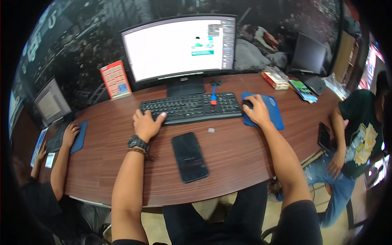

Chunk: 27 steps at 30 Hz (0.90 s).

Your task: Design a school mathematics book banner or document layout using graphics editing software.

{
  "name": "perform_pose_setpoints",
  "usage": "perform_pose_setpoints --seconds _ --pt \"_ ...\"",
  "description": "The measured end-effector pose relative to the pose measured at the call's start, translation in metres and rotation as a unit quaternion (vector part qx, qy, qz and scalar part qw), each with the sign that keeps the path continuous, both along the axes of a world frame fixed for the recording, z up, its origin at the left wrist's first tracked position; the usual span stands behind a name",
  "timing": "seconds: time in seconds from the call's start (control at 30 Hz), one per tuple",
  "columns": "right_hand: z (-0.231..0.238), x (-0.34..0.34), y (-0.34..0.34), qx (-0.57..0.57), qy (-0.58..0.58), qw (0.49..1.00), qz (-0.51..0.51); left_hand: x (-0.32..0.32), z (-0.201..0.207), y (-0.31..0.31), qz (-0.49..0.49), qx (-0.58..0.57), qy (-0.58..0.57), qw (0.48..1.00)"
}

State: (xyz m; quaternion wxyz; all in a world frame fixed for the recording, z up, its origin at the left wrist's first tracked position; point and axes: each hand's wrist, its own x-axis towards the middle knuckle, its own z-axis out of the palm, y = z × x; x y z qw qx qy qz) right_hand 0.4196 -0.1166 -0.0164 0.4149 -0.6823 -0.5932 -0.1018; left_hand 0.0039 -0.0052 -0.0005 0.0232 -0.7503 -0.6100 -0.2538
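My left hand (147, 125) rests at the left end of a black keyboard (190, 107), its fingers spread over the keys and the thumb held apart. A dark watch (138, 143) and a bracelet circle that wrist. On a blue mouse pad (275, 114) to the right, my right hand (258, 111) is curved over a black computer mouse (247, 104), mostly hidden under the fingers. Behind the keyboard stands a wide monitor (167, 51) showing a mostly white page with a small green graphic. A black smartphone (190, 157) lies between my forearms, below a small pale square piece (211, 130).
A blue cable with a red end (213, 98) lies across the keyboard. Left of the monitor stands a red calendar (116, 79). A red-and-white box (275, 80) and booklets (303, 90) sit at the back right. One person types at a laptop (53, 102) on the left; another sits at right.
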Motion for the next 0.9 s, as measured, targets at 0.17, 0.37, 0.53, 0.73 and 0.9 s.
perform_pose_setpoints --seconds 0.17,0.37,0.53,0.73,0.9 --pt "0.003 -0.002 -0.002 0.002 0.001 1.000 -0.002 -0.006 -0.001 -0.002 -0.046 0.003 -0.010 0.999" --pt "0.004 -0.005 -0.001 -0.014 0.005 1.000 0.006 -0.004 0.005 -0.009 -0.054 -0.050 -0.018 0.997" --pt "0.007 -0.006 -0.003 -0.020 0.014 1.000 0.010 -0.005 0.005 -0.009 -0.056 -0.057 -0.024 0.996" --pt "0.008 -0.007 -0.003 -0.025 0.017 1.000 0.005 -0.003 0.005 -0.010 -0.053 -0.055 -0.028 0.997" --pt "0.007 -0.006 -0.002 -0.023 0.019 1.000 0.008 -0.003 0.006 -0.010 -0.055 -0.062 -0.029 0.996"
